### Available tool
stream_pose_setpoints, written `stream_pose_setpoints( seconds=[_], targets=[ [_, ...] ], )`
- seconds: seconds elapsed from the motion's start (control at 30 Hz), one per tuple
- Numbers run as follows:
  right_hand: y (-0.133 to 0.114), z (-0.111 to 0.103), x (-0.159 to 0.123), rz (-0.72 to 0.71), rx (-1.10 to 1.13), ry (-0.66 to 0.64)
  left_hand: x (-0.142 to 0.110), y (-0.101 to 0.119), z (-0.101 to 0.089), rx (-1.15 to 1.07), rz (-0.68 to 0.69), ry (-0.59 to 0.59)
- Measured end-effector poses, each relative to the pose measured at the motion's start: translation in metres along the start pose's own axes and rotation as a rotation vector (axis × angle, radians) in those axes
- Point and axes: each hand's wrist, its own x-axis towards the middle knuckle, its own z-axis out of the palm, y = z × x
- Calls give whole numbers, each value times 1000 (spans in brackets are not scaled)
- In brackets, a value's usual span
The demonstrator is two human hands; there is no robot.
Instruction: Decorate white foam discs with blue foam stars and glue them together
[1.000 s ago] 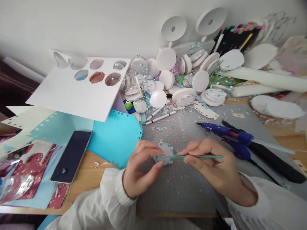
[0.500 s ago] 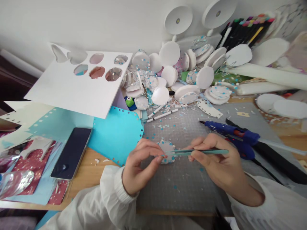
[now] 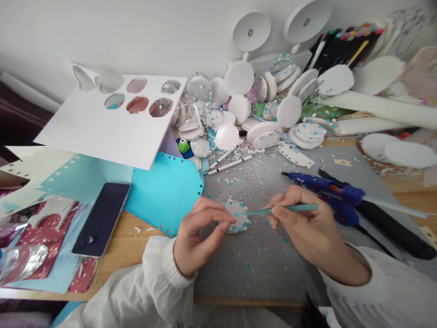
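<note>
A small white paper disc [image 3: 238, 213] with blue and white paper bits around its rim sits low over the grey cutting mat [image 3: 252, 273]. My left hand [image 3: 205, 234] pinches the disc's left edge between thumb and forefinger. Closed around a pair of teal tweezers [image 3: 300, 207] is my right hand [image 3: 302, 223], to the right of the disc. The tweezers' tip points left and reaches over the disc's face, close to a small blue bit. Whether the tip grips that bit is too small to tell.
A blue glue gun [image 3: 327, 187] lies right of my right hand. Bright blue punched paper [image 3: 167, 191] and a phone [image 3: 102, 218] lie to the left. White discs [image 3: 227, 136] are heaped behind, beside a white sheet with cut-out holes [image 3: 102, 130]. Paper scraps litter the mat.
The tweezers have shifted slightly; their tip now shows over the disc's middle instead of near my left fingertips. My right hand has tilted a little. My left hand stays at the disc.
</note>
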Motion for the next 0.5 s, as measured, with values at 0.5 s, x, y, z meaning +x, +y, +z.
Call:
stream_pose_setpoints(
  seconds=[0.5],
  targets=[
    [2, -8, 3, -432, -297, 150, -33, 42, -25, 297, -140, 287]
  ],
)
